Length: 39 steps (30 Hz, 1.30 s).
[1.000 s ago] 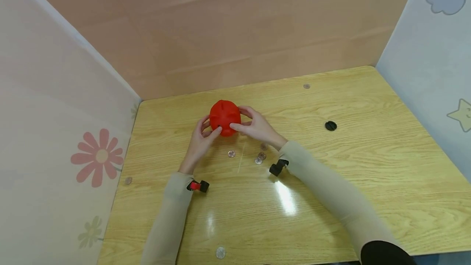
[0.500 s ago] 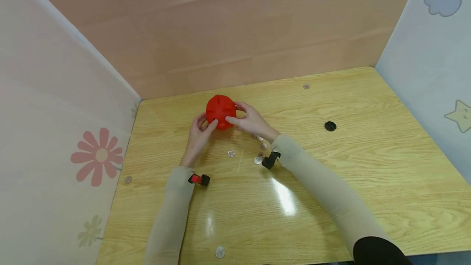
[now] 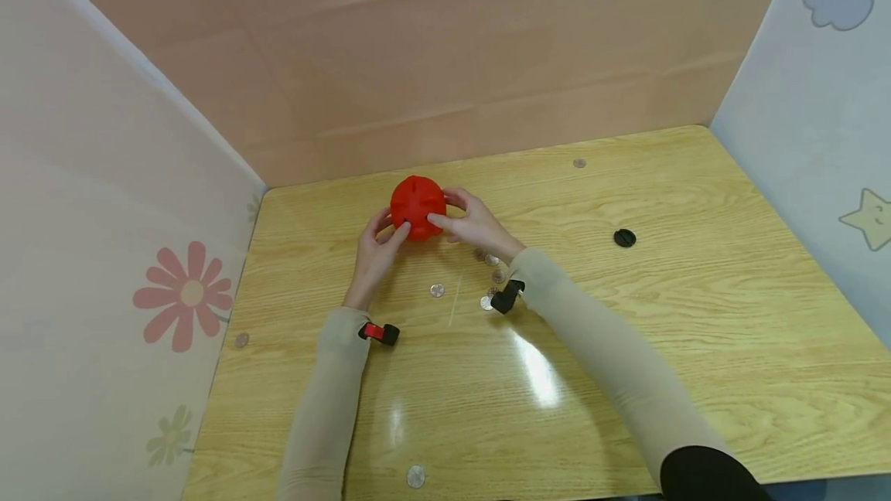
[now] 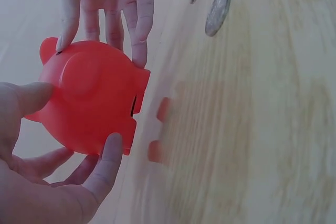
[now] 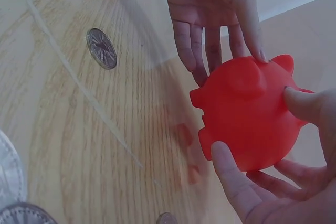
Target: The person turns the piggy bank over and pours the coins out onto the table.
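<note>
A red piggy bank (image 3: 418,203) is held between both hands near the back of the table, a slot showing on its top in the head view. My left hand (image 3: 374,257) grips its left side, thumb on the near face and fingers behind. Around the right side curls my right hand (image 3: 482,227), its thumb also on the near face. In the left wrist view the piggy bank (image 4: 97,98) has its stubby feet close over the table, with their red reflection just below. A dark gap shows at its underside between the feet.
Several coins (image 3: 498,277) lie by the right wrist. One coin (image 3: 437,290) sits in front of the piggy bank, another coin (image 3: 415,476) at the near edge. A black round plug (image 3: 625,238) is on the right. Walls enclose the table's left, back and right.
Both hands have carried the piggy bank a little farther back and slightly left. More coins now show beside the right wrist. The black plug stays where it was.
</note>
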Motion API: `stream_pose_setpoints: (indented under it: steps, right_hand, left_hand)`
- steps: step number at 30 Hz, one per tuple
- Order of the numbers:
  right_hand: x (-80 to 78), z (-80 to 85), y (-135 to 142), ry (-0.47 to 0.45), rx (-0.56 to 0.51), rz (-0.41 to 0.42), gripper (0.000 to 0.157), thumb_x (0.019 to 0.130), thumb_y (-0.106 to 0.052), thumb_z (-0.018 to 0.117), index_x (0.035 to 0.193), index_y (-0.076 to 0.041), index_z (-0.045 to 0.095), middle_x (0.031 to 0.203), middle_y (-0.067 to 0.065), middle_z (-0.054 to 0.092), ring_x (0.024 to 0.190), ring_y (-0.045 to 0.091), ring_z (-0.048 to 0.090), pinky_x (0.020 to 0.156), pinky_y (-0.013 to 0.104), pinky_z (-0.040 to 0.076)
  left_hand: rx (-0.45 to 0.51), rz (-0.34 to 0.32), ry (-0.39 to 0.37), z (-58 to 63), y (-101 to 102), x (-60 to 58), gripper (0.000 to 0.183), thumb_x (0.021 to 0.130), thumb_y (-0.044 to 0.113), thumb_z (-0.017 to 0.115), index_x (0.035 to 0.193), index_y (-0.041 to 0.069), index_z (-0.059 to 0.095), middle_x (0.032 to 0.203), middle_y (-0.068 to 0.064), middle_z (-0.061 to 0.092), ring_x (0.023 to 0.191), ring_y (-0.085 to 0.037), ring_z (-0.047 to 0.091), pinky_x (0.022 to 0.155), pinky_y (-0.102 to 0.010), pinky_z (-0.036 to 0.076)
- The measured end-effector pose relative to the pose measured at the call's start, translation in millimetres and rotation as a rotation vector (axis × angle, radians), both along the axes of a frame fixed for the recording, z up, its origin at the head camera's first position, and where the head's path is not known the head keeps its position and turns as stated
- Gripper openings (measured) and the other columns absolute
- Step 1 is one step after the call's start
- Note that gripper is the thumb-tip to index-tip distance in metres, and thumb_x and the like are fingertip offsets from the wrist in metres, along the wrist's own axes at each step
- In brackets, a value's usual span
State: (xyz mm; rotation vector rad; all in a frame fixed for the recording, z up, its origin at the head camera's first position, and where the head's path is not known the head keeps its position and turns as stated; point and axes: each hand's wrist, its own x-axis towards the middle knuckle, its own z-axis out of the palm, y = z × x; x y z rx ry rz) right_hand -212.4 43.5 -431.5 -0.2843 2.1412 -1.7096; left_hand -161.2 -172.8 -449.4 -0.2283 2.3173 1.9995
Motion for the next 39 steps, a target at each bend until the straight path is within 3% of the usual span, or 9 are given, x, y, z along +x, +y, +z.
stream_pose_setpoints:
  steps: [7,22,32,39]
  right_hand:
    - [-1.2,-6.8,-2,-0.022,0.008,0.005,0.078,0.100,-0.034,0.075,0.164,-0.009,0.037,0.167,0.014,0.044,0.126,0.036,0.069,0.093,0.048,0.065]
    - [1.5,-14.8,1,-0.043,-0.015,-0.002,0.077,0.100,-0.030,0.076,0.164,-0.012,0.038,0.164,0.016,0.047,0.130,0.038,0.067,0.095,0.049,0.064]
    - [3.4,-16.6,10,-0.079,0.009,-0.009,0.075,0.101,-0.036,0.074,0.163,-0.011,0.039,0.164,0.016,0.046,0.128,0.038,0.068,0.097,0.046,0.063]
    - [13.0,-12.0,26,-0.055,0.039,-0.019,0.074,0.103,-0.036,0.071,0.163,-0.008,0.039,0.166,0.019,0.043,0.122,0.040,0.070,0.096,0.046,0.064]
  left_hand:
    - [-0.023,-0.005,-0.032,-5.1,-2,1.3,0.072,0.106,0.033,0.068,0.166,0.011,0.036,0.163,-0.015,0.044,0.147,-0.035,0.052,0.120,-0.048,0.048]
    - [-0.016,0.003,-0.042,-11.6,1,0.6,0.070,0.105,0.026,0.070,0.165,0.009,0.037,0.161,-0.017,0.046,0.142,-0.037,0.057,0.114,-0.050,0.053]
    - [-0.008,-0.045,-0.128,-11.1,0,2.6,0.078,0.105,0.027,0.069,0.168,0.010,0.025,0.168,-0.018,0.039,0.148,-0.035,0.052,0.116,-0.051,0.052]
    - [-0.011,-0.015,-0.108,-11.2,-3,10.5,0.068,0.105,0.025,0.068,0.162,0.007,0.036,0.162,-0.019,0.045,0.139,-0.034,0.058,0.106,-0.045,0.057]
